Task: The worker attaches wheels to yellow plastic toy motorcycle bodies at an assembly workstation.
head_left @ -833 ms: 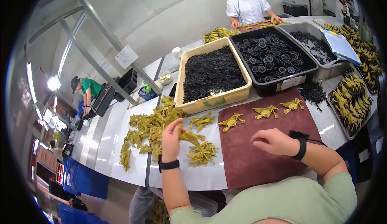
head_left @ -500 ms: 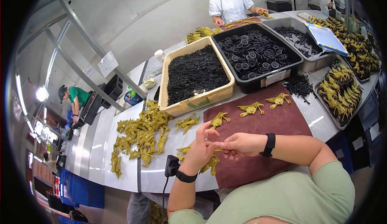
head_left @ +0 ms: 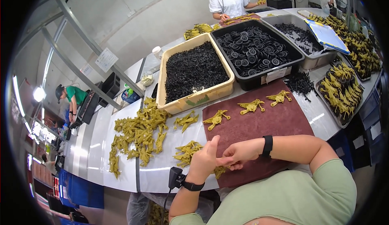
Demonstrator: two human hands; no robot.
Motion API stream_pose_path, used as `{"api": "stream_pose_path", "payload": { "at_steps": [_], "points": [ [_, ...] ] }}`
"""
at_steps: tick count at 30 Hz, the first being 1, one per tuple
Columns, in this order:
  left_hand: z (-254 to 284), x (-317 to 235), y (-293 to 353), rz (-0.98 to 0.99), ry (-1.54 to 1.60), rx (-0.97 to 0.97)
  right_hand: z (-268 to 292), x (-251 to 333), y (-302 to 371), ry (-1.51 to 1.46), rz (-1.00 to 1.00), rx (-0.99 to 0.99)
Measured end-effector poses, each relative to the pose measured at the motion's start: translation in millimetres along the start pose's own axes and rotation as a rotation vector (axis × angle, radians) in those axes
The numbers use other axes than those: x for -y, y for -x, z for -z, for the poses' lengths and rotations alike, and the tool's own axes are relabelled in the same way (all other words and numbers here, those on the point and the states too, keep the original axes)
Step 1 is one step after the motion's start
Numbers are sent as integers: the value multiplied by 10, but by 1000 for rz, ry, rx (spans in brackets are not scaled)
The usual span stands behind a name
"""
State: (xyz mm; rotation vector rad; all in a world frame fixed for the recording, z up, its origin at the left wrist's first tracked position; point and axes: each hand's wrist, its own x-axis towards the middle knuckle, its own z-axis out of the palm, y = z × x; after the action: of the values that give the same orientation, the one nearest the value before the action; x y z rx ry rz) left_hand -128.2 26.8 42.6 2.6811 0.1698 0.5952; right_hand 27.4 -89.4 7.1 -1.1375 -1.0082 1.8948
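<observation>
My left hand (head_left: pixel 204 160) is over the left edge of the maroon mat (head_left: pixel 259 127), index finger raised and thumb pointing right. A yellow plastic part (head_left: pixel 220 171) shows beneath it, apparently in its grip and mostly covered. Against the left thumb, my right hand (head_left: pixel 242 150) is closed, with its fingertips pinched together; whatever they pinch is hidden. Three yellow plastic parts (head_left: pixel 252 106) lie in a row along the mat's far side. Left of my hands are a few more yellow parts (head_left: pixel 187 152) and a large yellow pile (head_left: pixel 142 132).
Beyond the mat stand a cream bin (head_left: pixel 229 88) of small black pieces, a black bin (head_left: pixel 302 59) of black wheels and a grey bin (head_left: pixel 318 63). A metal tray (head_left: pixel 344 124) of yellow-black assemblies sits right. A cable runs from my left wrist. A person in white (head_left: pixel 229 2) works opposite.
My left hand has shifted right and slightly down, carrying the yellow part with it. The right hand has moved slightly down. The person opposite has raised a hand holding a yellow part.
</observation>
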Motion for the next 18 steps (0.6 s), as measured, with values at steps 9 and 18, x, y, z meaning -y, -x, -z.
{"api": "stream_pose_path", "payload": {
  "at_steps": [9,18],
  "points": [
    [-107,-116,125,-168,-237,-76,-168,20,43,-390,80,-248],
    [-105,299,393,43,-69,-614,-144,-77,142,-515,73,-259]
  ]
}}
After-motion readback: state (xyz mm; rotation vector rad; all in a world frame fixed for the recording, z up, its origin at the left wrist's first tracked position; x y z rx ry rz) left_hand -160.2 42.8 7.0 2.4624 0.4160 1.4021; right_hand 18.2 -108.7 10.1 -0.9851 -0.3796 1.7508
